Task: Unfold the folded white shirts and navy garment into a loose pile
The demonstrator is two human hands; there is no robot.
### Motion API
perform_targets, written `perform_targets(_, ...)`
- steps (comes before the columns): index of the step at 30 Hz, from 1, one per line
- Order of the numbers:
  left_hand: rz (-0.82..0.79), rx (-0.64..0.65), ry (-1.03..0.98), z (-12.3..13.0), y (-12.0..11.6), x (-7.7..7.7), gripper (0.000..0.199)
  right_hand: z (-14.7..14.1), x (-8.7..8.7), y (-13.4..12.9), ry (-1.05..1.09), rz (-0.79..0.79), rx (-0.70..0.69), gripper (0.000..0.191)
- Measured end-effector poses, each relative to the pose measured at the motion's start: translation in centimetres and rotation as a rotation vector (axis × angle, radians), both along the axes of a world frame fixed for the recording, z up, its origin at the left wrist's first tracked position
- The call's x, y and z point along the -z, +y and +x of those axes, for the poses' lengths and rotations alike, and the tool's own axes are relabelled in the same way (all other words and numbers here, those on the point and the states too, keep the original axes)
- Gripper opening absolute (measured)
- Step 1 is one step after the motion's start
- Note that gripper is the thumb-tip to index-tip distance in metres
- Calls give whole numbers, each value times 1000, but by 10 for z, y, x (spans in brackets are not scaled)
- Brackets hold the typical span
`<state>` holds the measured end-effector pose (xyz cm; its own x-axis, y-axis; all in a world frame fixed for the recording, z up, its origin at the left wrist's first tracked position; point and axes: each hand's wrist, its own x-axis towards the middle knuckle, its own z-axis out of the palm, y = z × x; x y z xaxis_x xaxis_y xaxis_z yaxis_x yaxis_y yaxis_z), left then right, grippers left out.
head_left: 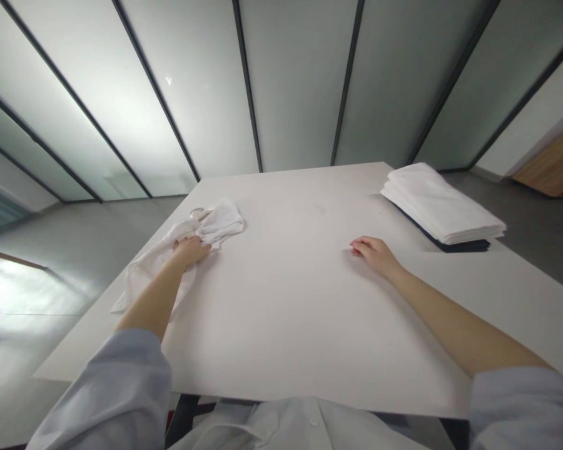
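A crumpled white cloth (224, 222) lies along the left side of the white table (281, 300). My left hand (191, 250) rests on its middle, fingers bent into the fabric and partly hidden by it. Over the right half of the table is my right hand (373, 253), its fingers curled and pressed together near the tabletop. Whatever those fingertips may hold is too small to make out. Beyond my right hand, a stack of folded white cloths (443, 203) sits on a dark folded cloth (466, 246).
Behind the table's far edge stands a frosted glass wall (291, 81) with dark frames. Grey floor shows on both sides. A wooden piece (556, 164) is at the far right. The table's near edge runs close to my body.
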<state>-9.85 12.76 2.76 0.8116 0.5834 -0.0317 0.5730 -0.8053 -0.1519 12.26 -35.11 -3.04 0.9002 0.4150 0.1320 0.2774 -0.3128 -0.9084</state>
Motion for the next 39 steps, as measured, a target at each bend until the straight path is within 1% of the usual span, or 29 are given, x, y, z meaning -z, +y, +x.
perform_targets(1,19,-20,-55,3,-5,1,49,0,-1,0,-5,12,7,27)
perform_targets(2,38,-7,-133,6,-11,2,49,-1,-2,0,-19,23,17,27)
perform_targets(3,44,49,-221,10,-20,2,50,0,-3,-1,-42,34,32,26)
perform_targets(4,29,147,-302,15,-31,3,51,2,-6,-2,-74,43,51,26)
perform_targets(5,-18,264,-355,20,-44,6,52,4,-11,-4,-117,50,78,25)
perform_targets(6,-94,381,-365,26,-58,10,52,8,-16,-8,-169,53,116,25)
perform_targets(7,-176,476,-337,33,-72,16,52,14,-23,-13,-230,48,168,24)
perform_targets(8,-247,544,-291,40,-84,22,53,21,-32,-19,-298,32,236,22)
perform_targets(9,-298,582,-241,47,-94,27,55,29,-42,-28,-366,1,316,21)
perform_targets(10,-327,596,-202,55,-103,32,56,38,-52,-38,-433,-45,406,20)
perform_targets(12,-344,577,-188,68,-112,41,55,57,-71,-63,-535,-179,599,20)
perform_targets(14,-345,534,-254,77,-113,46,50,76,-84,-91,-570,-329,806,25)
perform_targets(15,-346,515,-302,80,-113,48,47,85,-87,-105,-541,-389,893,28)
perform_targets(16,-347,504,-346,81,-112,50,43,92,-89,-118,-489,-416,955,28)
perform_targets(18,-346,501,-405,81,-110,54,39,101,-88,-137,-420,-437,967,26)
perform_targets(20,-347,512,-423,80,-110,56,37,104,-87,-146,-366,-514,937,24)
perform_targets(21,-349,516,-425,80,-110,57,37,103,-88,-145,-364,-579,917,22)
perform_targets(23,-352,514,-427,79,-111,58,37,98,-91,-135,-443,-706,861,18)
perform_targets(25,-354,508,-425,80,-113,58,36,89,-94,-115,-599,-758,763,21)
perform_targets(27,-354,498,-418,81,-116,56,36,77,-94,-86,-720,-713,629,25)
perform_targets(29,-365,469,-413,83,-122,54,39,58,-87,-51,-755,-584,458,25)
perform_targets(30,-386,453,-414,83,-127,53,42,47,-81,-32,-741,-502,344,25)
perform_targets(33,-515,436,-466,88,-142,50,50,8,-62,19,-594,-310,-169,28)
perform_targets(34,-562,442,-504,90,-147,49,52,-4,-55,33,-568,-272,-278,30)
perform_targets(36,-618,448,-576,94,-157,49,56,-25,-42,56,-582,-220,-377,32)
perform_targets(37,-618,449,-584,95,-162,49,58,-32,-35,65,-595,-209,-398,33)
perform_targets(39,-565,456,-541,96,-169,49,64,-40,-22,79,-601,-219,-416,38)
